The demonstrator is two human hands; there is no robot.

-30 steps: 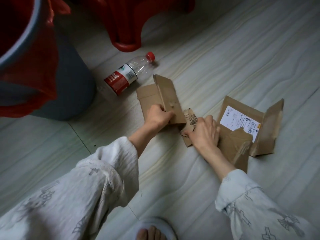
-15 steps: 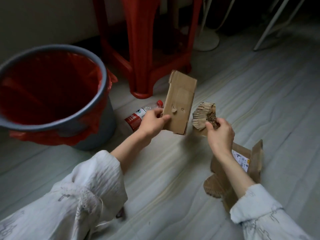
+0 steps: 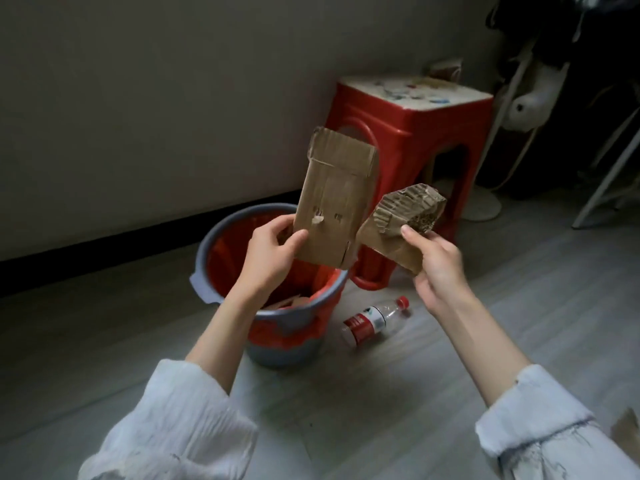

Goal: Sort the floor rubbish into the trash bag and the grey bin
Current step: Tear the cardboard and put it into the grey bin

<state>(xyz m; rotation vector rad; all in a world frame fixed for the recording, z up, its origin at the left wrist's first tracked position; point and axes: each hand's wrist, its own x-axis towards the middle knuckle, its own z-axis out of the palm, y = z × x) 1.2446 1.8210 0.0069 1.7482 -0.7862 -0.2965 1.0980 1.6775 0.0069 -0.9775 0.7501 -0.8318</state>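
Observation:
My left hand (image 3: 272,252) grips the lower edge of a tall flat cardboard piece (image 3: 334,199), held upright over the grey bin (image 3: 280,348). A red trash bag (image 3: 225,251) lines that bin, and some brown scraps lie at its bottom. My right hand (image 3: 436,268) holds a smaller torn, crumpled cardboard piece (image 3: 398,220) just right of the bin, above the floor. An empty plastic bottle (image 3: 375,320) with a red cap and red label lies on its side on the floor beside the bin.
A red plastic stool (image 3: 412,133) stands against the wall behind the bin. A white fan base (image 3: 483,204) and metal legs (image 3: 602,181) are at the far right. A brown cardboard corner (image 3: 628,427) shows at the right edge.
Both hands lifted their cardboard pieces off the floor and carried them left to the bin. My view has risen, so the bin and stool now sit in the centre.

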